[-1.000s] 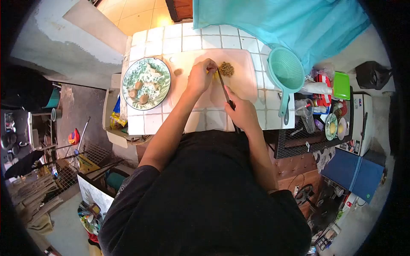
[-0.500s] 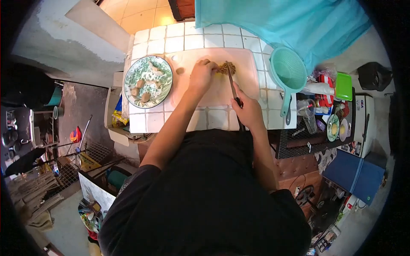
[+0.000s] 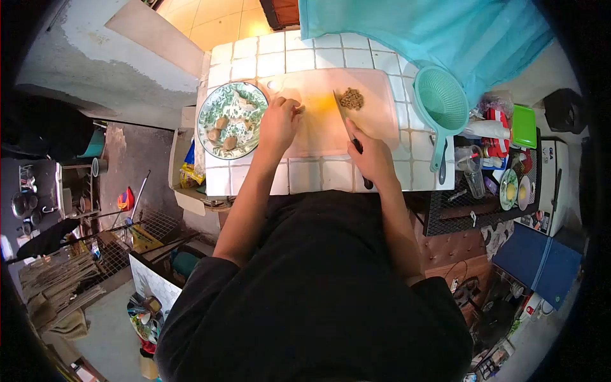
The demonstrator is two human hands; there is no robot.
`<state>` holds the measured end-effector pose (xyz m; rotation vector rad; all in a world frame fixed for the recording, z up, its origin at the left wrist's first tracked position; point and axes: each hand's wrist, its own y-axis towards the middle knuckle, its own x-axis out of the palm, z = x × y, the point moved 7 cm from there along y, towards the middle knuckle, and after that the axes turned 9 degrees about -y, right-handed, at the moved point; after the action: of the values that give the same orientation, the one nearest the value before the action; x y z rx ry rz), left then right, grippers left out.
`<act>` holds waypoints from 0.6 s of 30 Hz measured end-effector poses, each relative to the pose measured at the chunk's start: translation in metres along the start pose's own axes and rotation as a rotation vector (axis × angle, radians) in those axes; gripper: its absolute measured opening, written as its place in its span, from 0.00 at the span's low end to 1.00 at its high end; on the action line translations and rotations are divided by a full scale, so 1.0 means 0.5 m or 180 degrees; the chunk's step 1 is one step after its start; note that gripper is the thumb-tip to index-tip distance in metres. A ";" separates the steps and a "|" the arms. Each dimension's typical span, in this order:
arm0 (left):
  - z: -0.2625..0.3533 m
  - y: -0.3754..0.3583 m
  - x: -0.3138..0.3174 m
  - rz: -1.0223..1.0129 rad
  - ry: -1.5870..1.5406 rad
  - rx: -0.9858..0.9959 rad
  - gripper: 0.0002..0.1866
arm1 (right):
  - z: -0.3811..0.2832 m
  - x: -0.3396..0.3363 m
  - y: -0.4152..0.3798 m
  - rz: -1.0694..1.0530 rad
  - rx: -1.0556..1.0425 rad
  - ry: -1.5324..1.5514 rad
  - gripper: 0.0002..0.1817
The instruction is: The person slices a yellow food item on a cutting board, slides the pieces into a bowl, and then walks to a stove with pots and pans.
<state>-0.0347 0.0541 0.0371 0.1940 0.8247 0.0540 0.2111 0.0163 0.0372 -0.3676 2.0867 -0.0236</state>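
On the pink cutting board lies a small heap of chopped brown bits. My right hand is wrapped round the dark handle of a knife, whose blade rests just left of the heap. At the left part of the board, my left hand pinches a small brown piece in its fingertips. Left of that hand, a green-and-white patterned plate holds several brown chunks and some paler pieces.
A green strainer lies at the table's right side, beside a blue-green curtain. Farther right, a black rack carries cups, plates and a bright green box. An open cardboard box stands left of the table.
My left hand has moved left, away from the chopped heap, and the small piece near it is now at its fingertips. The knife has shifted to the heap's left side.
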 end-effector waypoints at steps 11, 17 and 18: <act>-0.022 0.020 0.023 -0.0128 -0.0309 -0.0210 0.09 | 0.021 0.013 -0.007 0.0081 -0.0050 -0.0006 0.35; -0.052 0.037 0.046 -0.0319 -0.1178 -0.0727 0.08 | 0.021 0.008 -0.008 0.0108 -0.0078 0.0115 0.35; -0.048 0.041 0.042 -0.0207 -0.1281 -0.0701 0.07 | 0.020 0.006 -0.008 0.0054 -0.0050 0.0134 0.35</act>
<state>-0.0374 0.0805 0.0101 -0.0312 0.4189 0.0422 0.2192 0.0130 0.0303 -0.3617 2.1325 -0.0049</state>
